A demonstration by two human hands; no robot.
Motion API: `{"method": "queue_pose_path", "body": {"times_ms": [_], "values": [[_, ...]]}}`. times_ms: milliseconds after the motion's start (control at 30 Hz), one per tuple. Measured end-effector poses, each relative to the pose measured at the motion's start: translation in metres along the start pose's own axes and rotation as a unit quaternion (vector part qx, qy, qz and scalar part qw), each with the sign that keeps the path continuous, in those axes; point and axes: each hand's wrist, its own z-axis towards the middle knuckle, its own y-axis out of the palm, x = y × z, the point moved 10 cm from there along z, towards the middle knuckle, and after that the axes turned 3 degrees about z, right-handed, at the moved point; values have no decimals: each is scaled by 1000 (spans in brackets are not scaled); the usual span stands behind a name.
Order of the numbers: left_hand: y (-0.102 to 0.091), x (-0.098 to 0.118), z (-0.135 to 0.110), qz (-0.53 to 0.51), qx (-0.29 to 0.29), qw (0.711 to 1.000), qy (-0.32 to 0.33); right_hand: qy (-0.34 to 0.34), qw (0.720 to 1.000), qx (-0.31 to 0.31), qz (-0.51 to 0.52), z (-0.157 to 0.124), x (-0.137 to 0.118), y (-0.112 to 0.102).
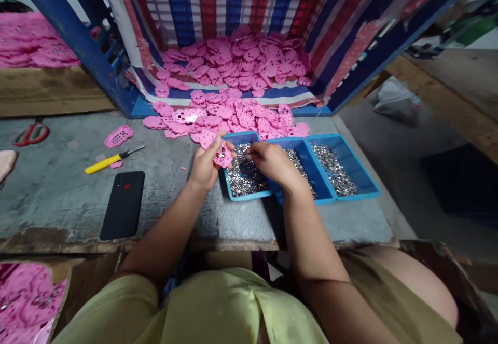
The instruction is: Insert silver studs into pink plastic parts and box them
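Pink flat plastic piece [223,154] with round holes sits pinched between thumb and fingers of the left hand [204,165], just over the far-left corner of the nearest of 3 shallow blue plastic trays [249,194] holding small silvery metal bits [243,175]. The right hand [272,162] is over that tray, fingers drawn together; whether they grip anything cannot be told. A heap of pink pieces [233,115] lies just behind.

Well left of the fingers [254,152], a black phone [122,205] lies flat on the grey tabletop [58,188]. There's a yellow utility knife [111,160] just past it, and red scissors [31,134] further left. Right behind the fingers, a heap of pink pieces [233,113] spills out of a blue crate [89,48] lined with a striped sack [233,1].
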Motion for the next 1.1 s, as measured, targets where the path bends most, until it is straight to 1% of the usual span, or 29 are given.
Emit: {"method": "queue_pose_path", "body": {"times_ms": [100, 167, 200, 267, 367, 433, 467, 567, 667, 733, 800, 867, 933, 1000, 1067, 1100], "values": [[2, 0, -3, 14, -11, 1000, 2, 5, 998, 26, 54, -3, 6, -1], [5, -1, -5, 20, -15, 1000, -1, 14, 990, 53, 131, -7, 11, -5], [6, -3, -6, 22, -16, 1000, -5, 22, 981, 69, 180, -9, 13, -8], [8, -8, -9, 29, -15, 999, -17, 36, 951, 102, 291, -14, 17, -13], [12, -12, -14, 48, -14, 999, -20, 30, 880, 137, 454, -20, 16, -22], [17, -14, -18, 61, -24, 998, -12, 21, 833, 157, 530, -24, 14, -26], [20, -14, -20, 64, -31, 997, -7, 21, 814, 163, 557, -26, 13, -26], [29, -12, -24, 46, -56, 997, -1, 30, 777, 153, 610, -28, 8, -19], [37, -8, -26, -2, -90, 996, -2, 34, 749, 145, 646, -27, 6, -13], [40, -6, -26, -22, -110, 994, -5, 32, 735, 141, 662, -28, 4, -11], [38, -5, -26, -24, -119, 993, 2, 30, 727, 137, 672, -30, 2, -10], [37, -2, -25, -14, -130, 991, 37, 22, 731, 160, 663, -33, 1, -14], [40, 5, -26, 8, -155, 983, 99, 6, 750, 213, 626, -39, 0, -23], [44, 13, -28, 36, -180, 968, 171, -8, 776, 257, 577, -44, -2, -29], [47, 19, -30, 65, -197, 951, 227, -11, 795, 269, 544, -45, -3, -30], [48, 21, -30, 78, -203, 944, 247, -10, 799, 269, 537, -45, -3, -29]]}}
